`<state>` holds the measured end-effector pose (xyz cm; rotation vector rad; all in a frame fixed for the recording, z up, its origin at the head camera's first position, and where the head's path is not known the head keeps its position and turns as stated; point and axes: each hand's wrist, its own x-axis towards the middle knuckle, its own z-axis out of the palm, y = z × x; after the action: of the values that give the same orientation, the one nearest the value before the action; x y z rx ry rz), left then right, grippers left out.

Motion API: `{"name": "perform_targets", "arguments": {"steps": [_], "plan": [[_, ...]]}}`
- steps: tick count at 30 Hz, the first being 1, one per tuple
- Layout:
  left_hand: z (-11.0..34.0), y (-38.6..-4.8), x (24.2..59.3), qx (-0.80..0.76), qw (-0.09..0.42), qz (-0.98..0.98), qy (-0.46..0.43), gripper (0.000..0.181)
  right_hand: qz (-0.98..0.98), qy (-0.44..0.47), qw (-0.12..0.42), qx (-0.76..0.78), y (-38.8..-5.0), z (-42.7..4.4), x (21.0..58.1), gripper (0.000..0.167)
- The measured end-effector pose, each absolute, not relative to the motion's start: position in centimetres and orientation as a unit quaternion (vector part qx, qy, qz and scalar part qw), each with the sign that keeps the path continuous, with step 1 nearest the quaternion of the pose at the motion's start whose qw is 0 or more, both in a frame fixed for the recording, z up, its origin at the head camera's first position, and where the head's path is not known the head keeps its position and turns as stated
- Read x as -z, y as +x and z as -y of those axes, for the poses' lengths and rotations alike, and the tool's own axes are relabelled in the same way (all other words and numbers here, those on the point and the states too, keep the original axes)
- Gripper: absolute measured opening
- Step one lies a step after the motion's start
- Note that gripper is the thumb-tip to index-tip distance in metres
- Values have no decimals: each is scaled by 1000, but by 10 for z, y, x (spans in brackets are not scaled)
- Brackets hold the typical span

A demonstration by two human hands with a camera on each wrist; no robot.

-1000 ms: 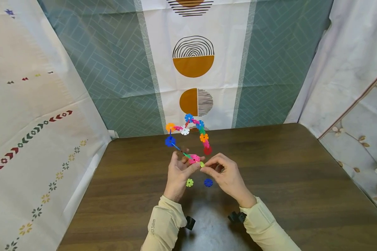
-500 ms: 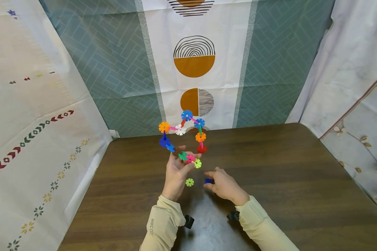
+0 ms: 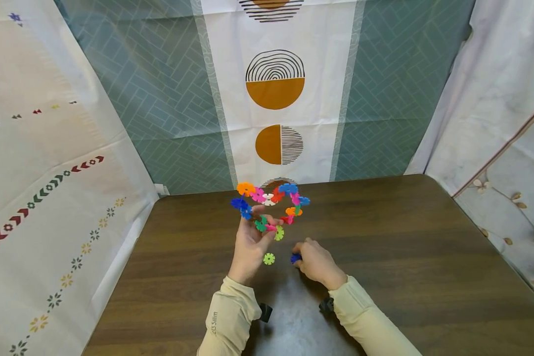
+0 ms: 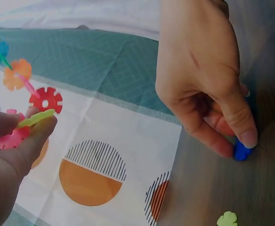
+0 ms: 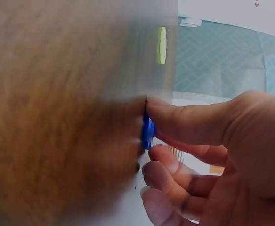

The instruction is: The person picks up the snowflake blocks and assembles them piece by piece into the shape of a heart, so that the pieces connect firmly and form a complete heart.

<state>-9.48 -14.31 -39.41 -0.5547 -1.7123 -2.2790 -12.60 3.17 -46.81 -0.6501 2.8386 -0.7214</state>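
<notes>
A chain of colourful notched plastic discs point(image 3: 268, 199), joined edge to edge in an open loop, is held above the table. My left hand point(image 3: 248, 249) pinches it near its pink and yellow-green end discs point(image 4: 36, 117). A red disc point(image 4: 46, 100) forms the chain's other end, apart from the yellow-green one. On the table my right hand point(image 3: 318, 264) has thumb and fingers at the edges of a dark blue disc point(image 5: 148, 132), pinching it at the tabletop. A loose yellow-green disc point(image 3: 269, 258) lies on the table between the hands.
The dark wooden table point(image 3: 182, 277) spreads out on both sides of the hands. Behind it hangs a green and white patterned cloth point(image 3: 173, 99). Pale cloths hang at the left and right. A small black device point(image 3: 265, 312) sits at the left wrist.
My right hand has left the chain's yellow-green end disc and come down to the dark blue disc, now pinching it. The chain in my left hand has tilted, its far part dropping lower.
</notes>
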Motion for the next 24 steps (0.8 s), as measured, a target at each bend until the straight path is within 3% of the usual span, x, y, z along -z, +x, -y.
{"name": "perform_targets", "arguments": {"steps": [9,13,18,24], "plan": [[140,-92,391,777,126,598,-148,46,-904,-174,116,372,-128,-39,466,19],[141,-92,390,768,130,614,-132,46,-846,-179,78,497,-127,-44,457,13],[142,-93,390,754,130,633,-122,46,-754,-196,40,626,-122,-47,439,16],[140,-93,390,765,127,620,-122,43,-686,-184,2,704,-121,-44,426,17]]}}
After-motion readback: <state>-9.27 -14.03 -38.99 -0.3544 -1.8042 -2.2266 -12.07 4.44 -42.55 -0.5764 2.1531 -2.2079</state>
